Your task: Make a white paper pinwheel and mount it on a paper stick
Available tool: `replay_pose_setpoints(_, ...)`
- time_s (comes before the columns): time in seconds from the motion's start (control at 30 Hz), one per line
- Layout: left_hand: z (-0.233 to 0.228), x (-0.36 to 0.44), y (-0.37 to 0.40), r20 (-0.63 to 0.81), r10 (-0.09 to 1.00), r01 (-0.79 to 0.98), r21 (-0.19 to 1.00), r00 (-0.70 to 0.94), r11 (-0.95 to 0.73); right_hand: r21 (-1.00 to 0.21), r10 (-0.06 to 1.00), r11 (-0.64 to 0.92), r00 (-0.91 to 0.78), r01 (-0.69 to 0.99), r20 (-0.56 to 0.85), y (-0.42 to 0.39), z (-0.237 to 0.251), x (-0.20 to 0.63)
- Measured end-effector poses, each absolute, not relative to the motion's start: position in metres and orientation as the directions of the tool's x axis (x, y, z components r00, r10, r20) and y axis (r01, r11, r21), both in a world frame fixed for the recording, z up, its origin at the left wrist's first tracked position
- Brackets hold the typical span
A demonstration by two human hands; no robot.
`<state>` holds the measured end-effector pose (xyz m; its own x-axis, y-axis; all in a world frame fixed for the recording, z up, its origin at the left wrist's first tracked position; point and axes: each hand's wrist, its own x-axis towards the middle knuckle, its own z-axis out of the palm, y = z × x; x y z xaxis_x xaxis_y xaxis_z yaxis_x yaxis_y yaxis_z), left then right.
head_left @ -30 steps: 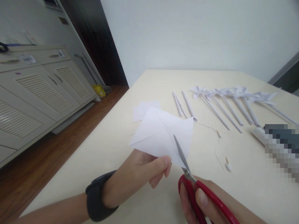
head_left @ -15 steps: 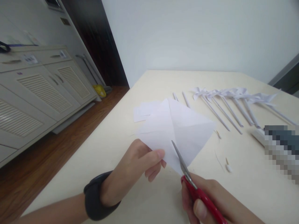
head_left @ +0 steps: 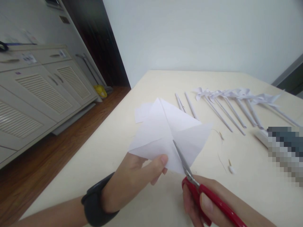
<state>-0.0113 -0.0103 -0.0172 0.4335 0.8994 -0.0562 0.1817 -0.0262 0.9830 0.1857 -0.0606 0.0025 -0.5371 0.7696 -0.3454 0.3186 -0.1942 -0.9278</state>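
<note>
Pinched between thumb and fingers of my left hand (head_left: 144, 170) is a creased white sheet of paper (head_left: 153, 126), held up off the table by its lower edge. A dark band circles the left wrist. My right hand (head_left: 208, 198) grips a pair of red-handled scissors (head_left: 183, 159), with the handles spread apart. One metal blade lies over the near corner of the paper, pointing up toward the middle along a crease. The other blade is hidden behind the sheet.
More white paper (head_left: 142, 112) lies behind the held sheet. Several paper pinwheels (head_left: 222, 94) on rolled sticks rest at the back right, beside loose paper rolls (head_left: 190, 104). Small bits with thread (head_left: 231, 169) lie on the right. A pixelated object (head_left: 287, 151) sits at the right edge.
My left hand has turned the paper and shifted it slightly left, and its left side now bends more. The scissor handles have spread wider apart.
</note>
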Motion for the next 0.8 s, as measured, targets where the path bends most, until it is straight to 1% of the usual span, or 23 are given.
replay_pose_setpoints(0.07, -0.0161, -0.0110, -0.0104, -0.068, 0.888, 0.240, 0.970, 0.454, -0.048, -0.937, 0.770, -0.208, -0.543, 0.282, -0.335, -0.0596, 0.0012, 0.1877)
replay_pose_setpoints(0.1, -0.0153, -0.0107, -0.0102, -0.072, 0.882, 0.252, 0.966, 0.466, -0.054, -0.942, 0.788, -0.215, -0.525, 0.256, -0.322, -0.0597, 0.0007, 0.1884)
replay_pose_setpoints(0.17, -0.0143, -0.0103, -0.0097, -0.080, 0.873, 0.258, 0.965, 0.482, -0.054, -0.938, 0.768, -0.243, -0.541, 0.248, -0.342, -0.0610, 0.0003, 0.1886)
replay_pose_setpoints(0.23, -0.0143, -0.0102, -0.0093, -0.088, 0.866, 0.253, 0.966, 0.492, -0.046, -0.942, 0.763, -0.243, -0.554, 0.233, -0.333, -0.0630, 0.0003, 0.1878)
replay_pose_setpoints(0.37, -0.0168, -0.0105, -0.0098, -0.087, 0.862, 0.216, 0.976, 0.499, -0.026, -0.965, 0.775, -0.174, -0.577, 0.196, -0.257, -0.0658, -0.0023, 0.1857)
replay_pose_setpoints(0.47, -0.0188, -0.0102, -0.0101, -0.081, 0.867, 0.188, 0.982, 0.491, -0.015, -0.969, 0.774, -0.162, -0.585, 0.186, -0.242, -0.0653, -0.0041, 0.1857)
replay_pose_setpoints(0.63, -0.0178, -0.0082, -0.0099, -0.064, 0.871, 0.164, 0.986, 0.487, -0.020, -0.985, 0.761, -0.092, -0.628, 0.146, -0.164, -0.0616, -0.0014, 0.1866)
replay_pose_setpoints(0.8, -0.0175, -0.0082, -0.0117, -0.063, 0.872, 0.152, 0.988, 0.485, -0.013, -0.979, 0.751, -0.180, -0.629, 0.096, -0.200, -0.0618, -0.0052, 0.1865)
